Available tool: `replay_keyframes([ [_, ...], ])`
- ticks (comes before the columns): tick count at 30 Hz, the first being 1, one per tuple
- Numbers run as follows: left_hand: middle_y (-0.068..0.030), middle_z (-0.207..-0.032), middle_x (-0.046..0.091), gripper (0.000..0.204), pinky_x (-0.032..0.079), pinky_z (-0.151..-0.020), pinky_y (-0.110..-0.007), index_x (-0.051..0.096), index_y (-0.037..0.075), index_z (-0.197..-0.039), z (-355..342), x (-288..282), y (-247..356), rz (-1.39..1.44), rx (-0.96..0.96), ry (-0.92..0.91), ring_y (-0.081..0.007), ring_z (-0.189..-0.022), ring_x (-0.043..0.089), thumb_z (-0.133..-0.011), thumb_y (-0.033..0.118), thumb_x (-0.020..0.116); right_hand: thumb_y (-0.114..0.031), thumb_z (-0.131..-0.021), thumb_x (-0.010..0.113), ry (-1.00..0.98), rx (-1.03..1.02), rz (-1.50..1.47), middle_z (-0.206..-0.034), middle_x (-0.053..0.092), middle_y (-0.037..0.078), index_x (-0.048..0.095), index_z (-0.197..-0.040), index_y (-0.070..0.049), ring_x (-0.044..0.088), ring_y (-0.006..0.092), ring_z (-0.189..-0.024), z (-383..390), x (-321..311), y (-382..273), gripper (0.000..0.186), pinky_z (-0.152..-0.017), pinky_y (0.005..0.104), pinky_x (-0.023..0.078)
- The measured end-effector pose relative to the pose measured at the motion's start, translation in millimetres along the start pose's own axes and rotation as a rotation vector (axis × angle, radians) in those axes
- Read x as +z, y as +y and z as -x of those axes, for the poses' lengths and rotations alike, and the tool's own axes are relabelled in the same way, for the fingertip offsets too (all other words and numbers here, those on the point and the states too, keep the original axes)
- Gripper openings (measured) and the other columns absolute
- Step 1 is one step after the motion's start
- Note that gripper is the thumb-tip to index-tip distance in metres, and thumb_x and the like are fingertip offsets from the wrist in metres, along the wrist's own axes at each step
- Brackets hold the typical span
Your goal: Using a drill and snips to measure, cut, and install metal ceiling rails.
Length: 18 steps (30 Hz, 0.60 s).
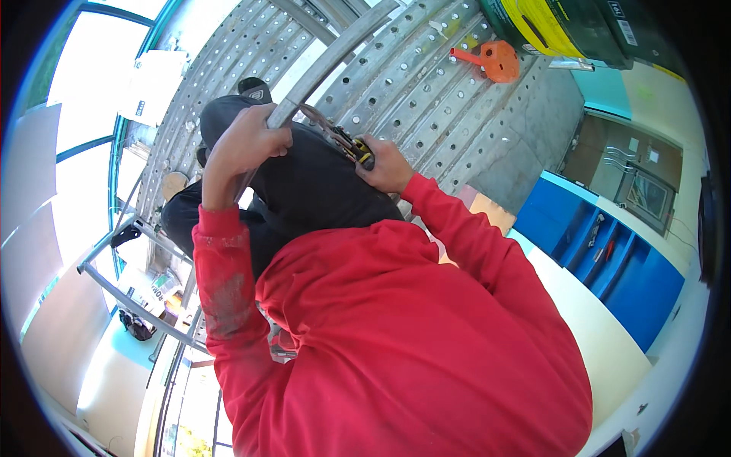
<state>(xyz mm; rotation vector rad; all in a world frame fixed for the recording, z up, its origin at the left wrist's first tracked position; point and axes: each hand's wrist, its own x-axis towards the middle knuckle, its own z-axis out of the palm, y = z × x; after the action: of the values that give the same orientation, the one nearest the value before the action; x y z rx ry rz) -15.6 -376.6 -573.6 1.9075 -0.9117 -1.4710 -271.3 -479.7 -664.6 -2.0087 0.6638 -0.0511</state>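
Note:
My left hand (pixel 245 143) is closed around a grey metal tube (pixel 329 62) that curves up and away over the platform. My right hand (pixel 386 167) grips pliers with black and yellow handles (pixel 349 142), whose jaws point toward the tube just beyond my left hand. Both sleeves are red (pixel 228 266). My knees in black trousers (pixel 304 190) sit right under the hands, and a black shoe (pixel 255 90) shows past the left hand. What the jaws hold is too small to make out.
Perforated metal scaffold planks (pixel 426 91) run beneath me. An orange tool (pixel 495 59) lies on them at the upper right, beside a green and yellow container (pixel 548 27). Scaffold tubes (pixel 129 301) cross at the left. Blue panels (pixel 609 259) lie far below on the right.

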Motion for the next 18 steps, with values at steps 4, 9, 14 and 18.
replay_keyframes([
  [4, -0.0077, -0.071, 0.059, 0.020, 0.049, -0.059, -0.028, 0.057, -0.003, -0.086, 1.1, -2.3, -3.3, 0.020, 0.038, -0.052, -0.0149, -0.061, 0.060, -0.072, 0.011, 0.058, -0.015, -0.071, 0.066, 0.002, -0.005, -0.019, -0.080, 0.063, 0.024, 0.058, -0.100, 0.002, 0.062, 0.0417, -0.077, -0.6, 2.4, 5.2, 0.035, -0.070, 0.0443, 0.050],
  [9, -0.0104, -0.063, 0.060, 0.020, 0.047, -0.055, -0.030, 0.060, -0.006, -0.081, 1.3, 0.9, -4.2, 0.060, 0.102, -0.001, -0.0175, -0.056, 0.061, -0.069, 0.010, 0.057, -0.013, -0.075, 0.068, 0.078, -0.091, -0.027, -0.074, 0.061, 0.021, 0.057, -0.096, 0.002, 0.062, 0.0383, -0.069, -2.6, 8.2, 13.1, 0.028, -0.063, 0.0405, 0.049],
  [14, -0.0120, -0.065, 0.061, 0.022, 0.048, -0.056, -0.031, 0.060, -0.006, -0.084, 5.8, 3.2, -2.5, 0.011, 0.155, 0.026, -0.0184, -0.057, 0.061, -0.070, 0.012, 0.058, -0.015, -0.075, 0.068, 0.106, -0.108, 0.011, -0.076, 0.062, 0.021, 0.058, -0.096, 0.001, 0.062, 0.0389, -0.070, -0.3, 4.7, 5.3, 0.028, -0.063, 0.0412, 0.049],
  [18, -0.0156, -0.066, 0.062, 0.025, 0.048, -0.061, -0.034, 0.060, -0.006, -0.087, 14.5, 4.8, -7.4, -0.037, 0.134, 0.108, -0.0228, -0.061, 0.062, -0.072, 0.014, 0.059, -0.018, -0.073, 0.066, 0.041, -0.039, 0.027, -0.082, 0.063, 0.024, 0.058, -0.100, 0.001, 0.061, 0.0433, -0.079, 3.1, 4.9, -5.9, 0.034, -0.071, 0.0459, 0.050],
])
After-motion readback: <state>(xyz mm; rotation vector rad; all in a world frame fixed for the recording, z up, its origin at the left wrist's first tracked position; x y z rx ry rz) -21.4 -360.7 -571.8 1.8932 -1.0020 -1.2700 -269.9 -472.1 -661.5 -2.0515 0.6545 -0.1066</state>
